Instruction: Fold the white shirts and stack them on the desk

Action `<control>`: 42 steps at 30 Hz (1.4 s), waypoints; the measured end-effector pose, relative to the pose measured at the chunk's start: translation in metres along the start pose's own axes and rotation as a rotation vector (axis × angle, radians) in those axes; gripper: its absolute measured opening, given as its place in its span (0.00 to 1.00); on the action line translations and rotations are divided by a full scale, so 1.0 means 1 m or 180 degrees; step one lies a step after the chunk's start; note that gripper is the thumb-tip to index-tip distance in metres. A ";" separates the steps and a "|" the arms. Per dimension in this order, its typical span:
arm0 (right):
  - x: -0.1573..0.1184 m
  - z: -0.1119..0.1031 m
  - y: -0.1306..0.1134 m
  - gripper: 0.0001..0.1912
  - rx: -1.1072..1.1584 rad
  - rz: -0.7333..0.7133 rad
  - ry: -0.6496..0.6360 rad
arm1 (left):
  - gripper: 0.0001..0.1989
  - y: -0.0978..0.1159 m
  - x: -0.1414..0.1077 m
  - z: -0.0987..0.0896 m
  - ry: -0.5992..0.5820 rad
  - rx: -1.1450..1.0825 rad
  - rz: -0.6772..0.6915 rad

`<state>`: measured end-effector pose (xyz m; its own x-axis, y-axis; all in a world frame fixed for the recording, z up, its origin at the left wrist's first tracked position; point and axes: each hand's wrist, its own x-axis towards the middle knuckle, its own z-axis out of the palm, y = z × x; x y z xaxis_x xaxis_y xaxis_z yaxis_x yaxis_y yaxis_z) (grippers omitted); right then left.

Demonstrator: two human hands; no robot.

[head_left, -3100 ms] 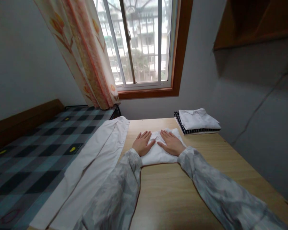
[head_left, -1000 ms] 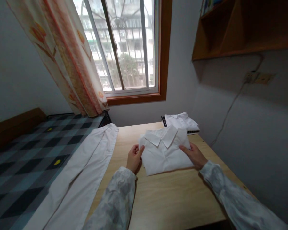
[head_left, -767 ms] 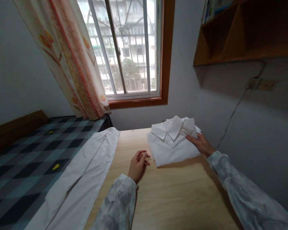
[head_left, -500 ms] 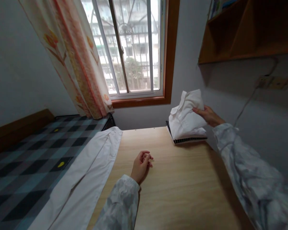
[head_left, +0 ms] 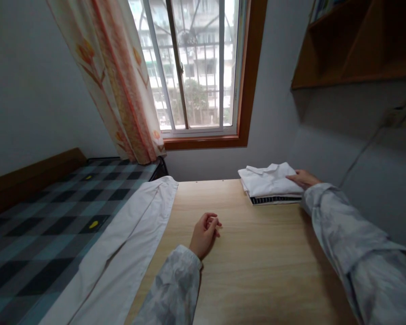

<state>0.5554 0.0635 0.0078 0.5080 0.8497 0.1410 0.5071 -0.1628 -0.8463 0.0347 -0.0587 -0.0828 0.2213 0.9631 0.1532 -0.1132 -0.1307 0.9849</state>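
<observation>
A folded white shirt (head_left: pixel 269 179), its collar showing at the far side, lies flat on a small stack at the table's far right. A dark, striped piece (head_left: pixel 277 199) shows beneath its near edge. My right hand (head_left: pixel 303 179) is closed on the shirt's right edge, fingers on top; the thumb is hard to see. Nearer to me, my left hand (head_left: pixel 205 234) rests on the wooden table (head_left: pixel 250 262) with its fingers loosely curled and nothing visible in them. A second white garment (head_left: pixel 131 243) lies spread lengthwise along the table's left side, apart from both hands.
To the left stands a bed with a checked cover (head_left: pixel 50 225). A flowered curtain (head_left: pixel 118 81) hangs beside the barred window (head_left: pixel 196 67) ahead. A wooden shelf (head_left: pixel 352 54) juts from the right wall, above a cable (head_left: pixel 362 155).
The shirt, held up and bunched before, now lies flat on the stack, and my right hand has come down with it. My left hand keeps its place on the table. The view has shifted slightly.
</observation>
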 end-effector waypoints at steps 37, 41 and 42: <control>-0.248 0.135 0.009 0.33 -0.1110 -0.2558 -0.1502 | 0.14 0.004 -0.008 0.006 0.0369 0.1594 0.0756; -0.246 0.136 0.009 0.33 -0.1179 -0.2414 -0.1563 | 0.16 0.015 -0.008 -0.016 0.0097 0.1955 0.0745; -0.245 0.135 0.009 0.33 -0.1150 -0.2428 -0.1555 | 0.17 0.023 -0.007 -0.030 0.0145 0.2183 0.0650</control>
<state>0.3413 -0.0785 -0.1041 -0.3487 0.8917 0.2884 0.8044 0.4427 -0.3962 0.0016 -0.0613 -0.0635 0.2184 0.9106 0.3510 0.4895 -0.4133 0.7678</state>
